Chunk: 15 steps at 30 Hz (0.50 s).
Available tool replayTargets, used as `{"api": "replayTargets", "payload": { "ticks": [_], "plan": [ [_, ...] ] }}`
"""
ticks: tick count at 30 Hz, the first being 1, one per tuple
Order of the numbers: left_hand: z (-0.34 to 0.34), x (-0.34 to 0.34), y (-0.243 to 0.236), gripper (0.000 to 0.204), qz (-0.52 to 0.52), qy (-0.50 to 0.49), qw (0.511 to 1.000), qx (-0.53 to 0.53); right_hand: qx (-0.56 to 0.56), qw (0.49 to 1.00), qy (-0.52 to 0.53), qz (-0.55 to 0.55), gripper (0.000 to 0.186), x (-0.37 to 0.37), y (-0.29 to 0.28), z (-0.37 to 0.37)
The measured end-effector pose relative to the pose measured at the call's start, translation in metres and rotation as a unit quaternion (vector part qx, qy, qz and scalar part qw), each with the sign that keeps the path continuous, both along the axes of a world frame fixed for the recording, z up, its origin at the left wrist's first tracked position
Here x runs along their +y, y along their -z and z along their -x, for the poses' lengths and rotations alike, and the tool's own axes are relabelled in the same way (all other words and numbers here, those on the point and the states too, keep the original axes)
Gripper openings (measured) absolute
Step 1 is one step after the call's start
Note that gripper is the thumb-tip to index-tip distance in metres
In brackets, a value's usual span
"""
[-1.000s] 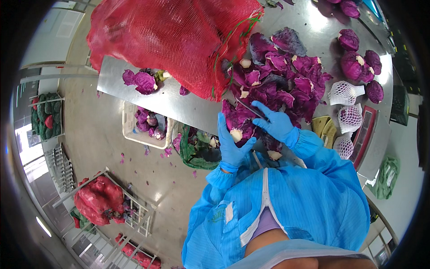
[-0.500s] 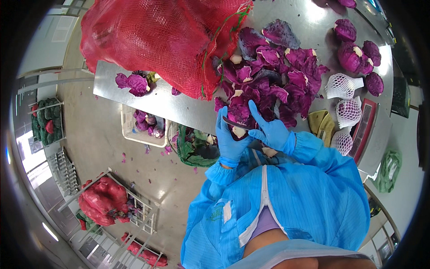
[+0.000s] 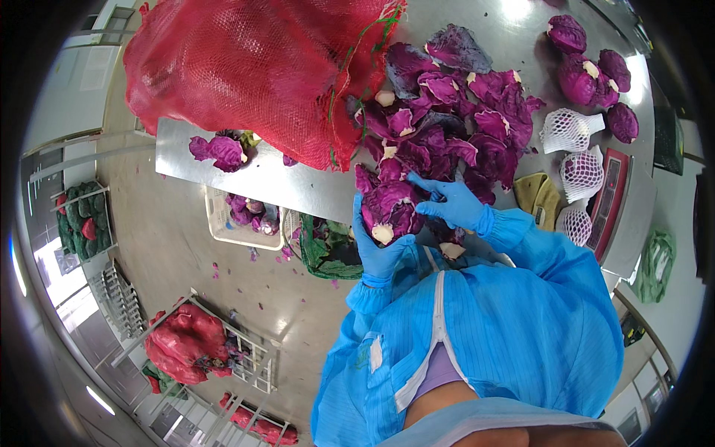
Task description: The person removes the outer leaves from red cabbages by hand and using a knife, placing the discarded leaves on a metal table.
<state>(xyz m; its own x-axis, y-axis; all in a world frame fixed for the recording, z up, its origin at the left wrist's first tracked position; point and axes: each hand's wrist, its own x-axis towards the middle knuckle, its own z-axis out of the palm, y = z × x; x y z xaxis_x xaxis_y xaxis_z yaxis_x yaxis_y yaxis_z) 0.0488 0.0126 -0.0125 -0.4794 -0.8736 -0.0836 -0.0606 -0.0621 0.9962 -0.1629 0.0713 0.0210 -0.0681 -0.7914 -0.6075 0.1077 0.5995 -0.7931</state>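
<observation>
My blue-gloved left hand cups the lower left of a red cabbage head with a pale cut stem facing up. My blue-gloved right hand is at the cabbage's right side, index finger stretched toward its top, other fingers curled; what they hold is hidden. Loose purple leaves with pale stem pieces are heaped just beyond both hands on the steel table. A folded olive cloth lies to the right of my right hand.
A big red mesh sack covers the upper left. Whole cabbages and foam-netted ones lie right, beside a red-trimmed appliance. Below the table edge stand a white crate and green mesh bag; racks with red sacks are lower left.
The dark blade that lay across the cabbage in my right hand is no longer visible. My right hand has shifted right and back from the stem end. The whole view has shifted slightly.
</observation>
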Motion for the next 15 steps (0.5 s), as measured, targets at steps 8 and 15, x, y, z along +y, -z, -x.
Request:
{"api": "replayTargets", "payload": {
  "ticks": [8, 15],
  "plan": [
    [-0.006, 0.000, 0.001, 0.111, -0.040, -0.013, 0.998, 0.051, 0.075, 0.996, -0.040, 0.010, 0.064, -0.019, 0.010, -0.003],
    [0.015, 0.000, -0.022, 0.097, -0.018, -0.036, 0.997, -0.064, 0.327, 0.914, -0.135, 0.198, 0.063, -0.013, 0.034, 0.000]
  ]
}}
